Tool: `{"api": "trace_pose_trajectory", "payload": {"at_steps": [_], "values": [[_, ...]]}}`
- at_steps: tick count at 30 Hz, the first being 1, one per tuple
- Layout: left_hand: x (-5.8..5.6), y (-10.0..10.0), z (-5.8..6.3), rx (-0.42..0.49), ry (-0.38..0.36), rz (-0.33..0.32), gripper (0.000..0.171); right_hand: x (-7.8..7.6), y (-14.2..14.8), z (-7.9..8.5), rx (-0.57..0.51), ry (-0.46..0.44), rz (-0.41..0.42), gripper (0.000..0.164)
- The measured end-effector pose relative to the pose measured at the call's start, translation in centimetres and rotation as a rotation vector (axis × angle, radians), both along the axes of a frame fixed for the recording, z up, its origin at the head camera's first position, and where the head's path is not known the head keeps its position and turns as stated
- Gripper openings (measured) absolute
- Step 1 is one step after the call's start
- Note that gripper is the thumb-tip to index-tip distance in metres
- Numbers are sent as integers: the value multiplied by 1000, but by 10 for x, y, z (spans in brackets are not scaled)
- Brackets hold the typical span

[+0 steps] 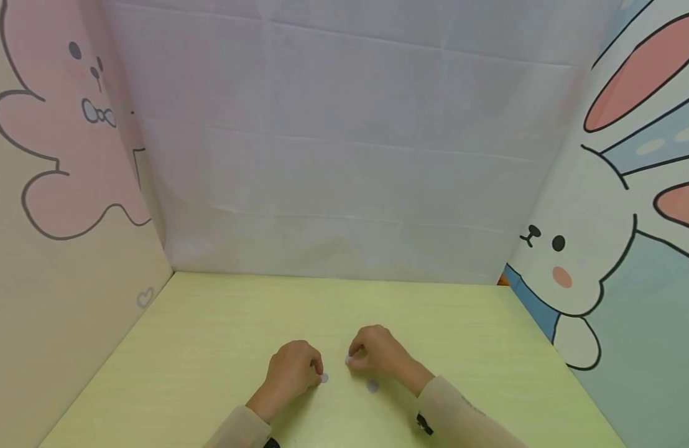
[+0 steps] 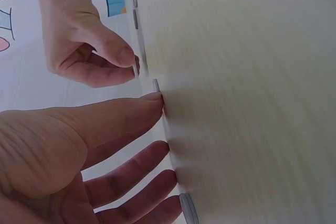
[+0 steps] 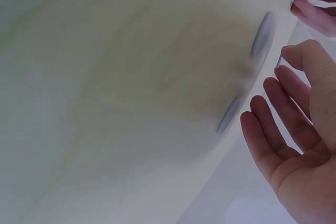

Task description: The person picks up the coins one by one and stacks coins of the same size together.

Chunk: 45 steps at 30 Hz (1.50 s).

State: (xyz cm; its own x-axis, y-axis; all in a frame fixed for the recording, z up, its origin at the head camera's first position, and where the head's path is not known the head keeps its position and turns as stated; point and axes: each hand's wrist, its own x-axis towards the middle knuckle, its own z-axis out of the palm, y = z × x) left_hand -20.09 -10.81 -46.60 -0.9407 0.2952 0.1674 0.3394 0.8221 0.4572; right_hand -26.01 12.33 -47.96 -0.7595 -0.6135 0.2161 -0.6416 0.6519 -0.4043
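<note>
My left hand (image 1: 293, 371) is low over the table, its thumb and a finger pinching a small pale-grey, coin-like disc (image 1: 324, 378) close to the surface. In the left wrist view that disc (image 2: 156, 85) shows edge-on at the thumb tip. To the right, my right hand (image 1: 379, 351) pinches another thin disc (image 1: 347, 359) between thumb and index finger. The right wrist view shows this disc (image 3: 279, 60) edge-on, with the other fingers loosely bent. A further grey disc (image 1: 372, 386) lies flat on the table beneath the right wrist.
The pale yellow-green table (image 1: 221, 323) meets a white sheet (image 1: 344, 155) at the back. Cartoon-printed panels stand at left and right. Two discs, one nearer (image 3: 262, 34) and one lower (image 3: 228, 115), lie on the table in the right wrist view. One disc (image 2: 189, 209) lies by my left fingers.
</note>
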Motion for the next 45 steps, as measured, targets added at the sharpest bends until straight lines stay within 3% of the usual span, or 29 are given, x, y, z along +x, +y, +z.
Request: {"api": "trace_pose_trajectory", "payload": {"at_steps": [10,45], "values": [[-1,0,0,7,-6,-9,22,11,-12,0,-6,-15,47,5],[-4,-1,-2,-16,-3,0,19,29,-40,3,36,6,27,6]]}}
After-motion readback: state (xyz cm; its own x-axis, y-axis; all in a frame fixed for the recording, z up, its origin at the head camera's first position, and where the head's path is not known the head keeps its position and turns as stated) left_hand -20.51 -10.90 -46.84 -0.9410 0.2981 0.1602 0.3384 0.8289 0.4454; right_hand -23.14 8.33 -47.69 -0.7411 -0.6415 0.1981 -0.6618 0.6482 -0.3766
